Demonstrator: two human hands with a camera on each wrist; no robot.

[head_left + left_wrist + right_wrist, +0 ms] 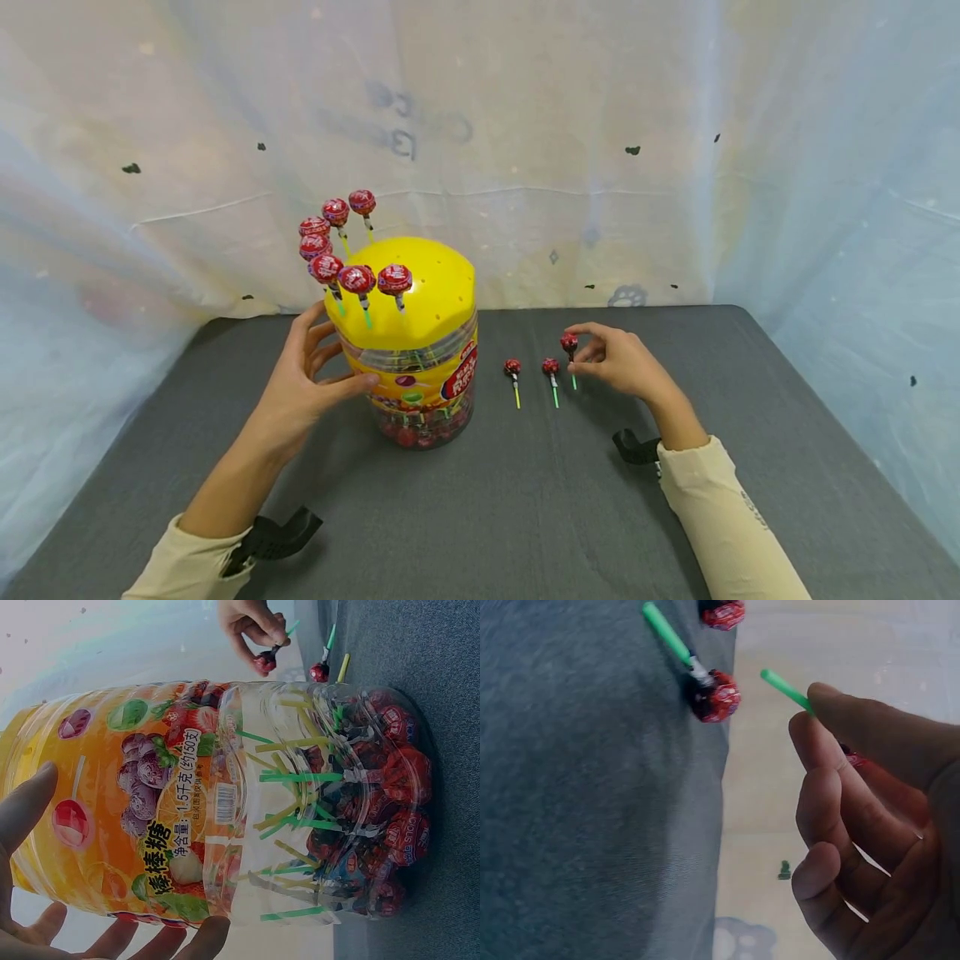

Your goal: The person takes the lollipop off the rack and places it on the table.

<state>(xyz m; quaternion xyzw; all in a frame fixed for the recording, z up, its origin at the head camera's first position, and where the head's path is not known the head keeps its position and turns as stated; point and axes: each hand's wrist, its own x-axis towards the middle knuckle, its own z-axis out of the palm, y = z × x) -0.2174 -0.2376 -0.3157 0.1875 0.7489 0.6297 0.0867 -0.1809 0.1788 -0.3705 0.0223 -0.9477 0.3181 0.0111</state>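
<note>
A large clear plastic candy jar (423, 392) with a yellow lid (420, 308) stands left of the middle of the table. Several red-wrapped lollipops (357, 280) stick up by their sticks along the lid's left and front edge. My left hand (303, 379) grips the jar's left side, thumb across the front label and fingers spread round behind. Through the clear lower wall more lollipops (405, 776) show, heads down. To the right, thumb and fingers of my right hand (618, 362) pinch a lollipop (570, 342) whose green stick points down, just above the table.
Two lollipops lie on the grey tabletop between the jar and my right hand: one with a yellow stick (517, 392), another with a green stick (555, 392). Small holes dot the lid. A pale plastic curtain (525, 150) hangs behind the table and along both sides.
</note>
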